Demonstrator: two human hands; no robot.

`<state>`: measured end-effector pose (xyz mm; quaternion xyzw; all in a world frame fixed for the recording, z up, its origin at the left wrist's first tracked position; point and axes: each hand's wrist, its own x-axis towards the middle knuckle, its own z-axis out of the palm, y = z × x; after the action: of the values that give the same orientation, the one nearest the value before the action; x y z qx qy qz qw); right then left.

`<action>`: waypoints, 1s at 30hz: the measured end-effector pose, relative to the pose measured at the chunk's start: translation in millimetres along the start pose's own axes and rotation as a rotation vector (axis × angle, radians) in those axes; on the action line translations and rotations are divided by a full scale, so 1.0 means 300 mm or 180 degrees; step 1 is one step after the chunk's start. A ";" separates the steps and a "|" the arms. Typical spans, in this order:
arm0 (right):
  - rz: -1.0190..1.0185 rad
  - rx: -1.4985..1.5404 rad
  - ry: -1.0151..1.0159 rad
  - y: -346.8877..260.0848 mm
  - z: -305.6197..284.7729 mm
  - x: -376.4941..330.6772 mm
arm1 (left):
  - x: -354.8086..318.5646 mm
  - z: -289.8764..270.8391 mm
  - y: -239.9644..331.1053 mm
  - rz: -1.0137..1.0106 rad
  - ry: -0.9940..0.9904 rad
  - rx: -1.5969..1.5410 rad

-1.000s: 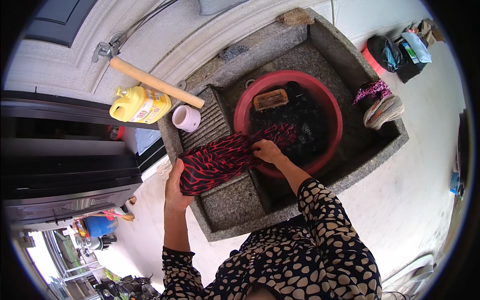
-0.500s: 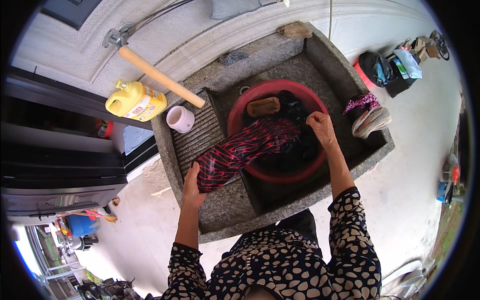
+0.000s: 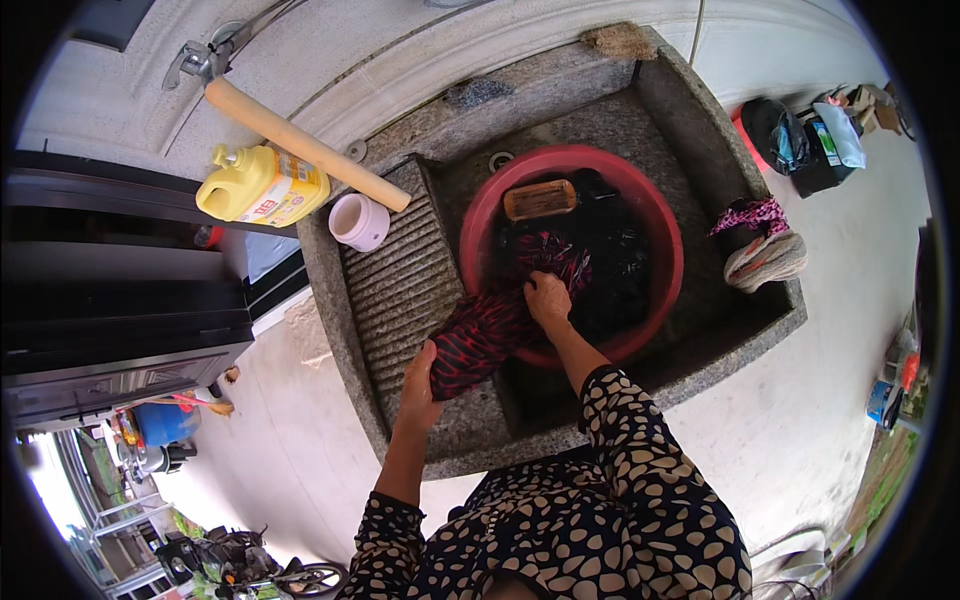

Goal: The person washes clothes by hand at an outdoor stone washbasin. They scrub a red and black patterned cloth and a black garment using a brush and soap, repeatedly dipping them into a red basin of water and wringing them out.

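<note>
Red-and-black cloth (image 3: 470, 350) lies a little below the middle of the frame, stretched from the left hand, over the near left rim of the red basin (image 3: 672, 262), into its dark inside. The left hand (image 3: 420, 375) is curled around the lower end of the cloth and has hold of it. The right hand (image 3: 547, 300) rests on the cloth inside the basin, with bent fingers; their tips are hidden, so I cannot tell if it grips. Near the basin's upper rim is a brown block (image 3: 540, 200), beside dark fabric (image 3: 615, 265). The basin stands in a stone sink (image 3: 690, 125), and left of it is a ridged washboard (image 3: 400, 270). At upper left, a pale pink cup (image 3: 359, 222) stands near a yellow jug (image 3: 265, 188), below a long wooden-coloured tube (image 3: 305, 143).
</note>
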<state>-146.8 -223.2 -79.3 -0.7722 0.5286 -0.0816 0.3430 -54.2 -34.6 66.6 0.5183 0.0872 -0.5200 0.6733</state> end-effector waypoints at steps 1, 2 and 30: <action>0.0108 0.0166 -0.0177 -0.026 -0.038 -0.001 | -0.009 -0.020 0.009 0.0048 0.0019 0.0012; 0.0229 0.0328 -0.0350 -0.042 -0.073 0.001 | -0.014 -0.042 0.014 0.0086 0.0033 0.0031; -0.0709 0.4838 -0.0029 -0.272 -1.110 0.016 | -0.042 0.336 0.343 0.2301 -0.0620 -0.0061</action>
<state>-245.5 -358.3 220.2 -0.3732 0.2450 -0.4534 0.7714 -21.0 -114.3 182.4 0.4575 -0.1610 -0.2948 0.8234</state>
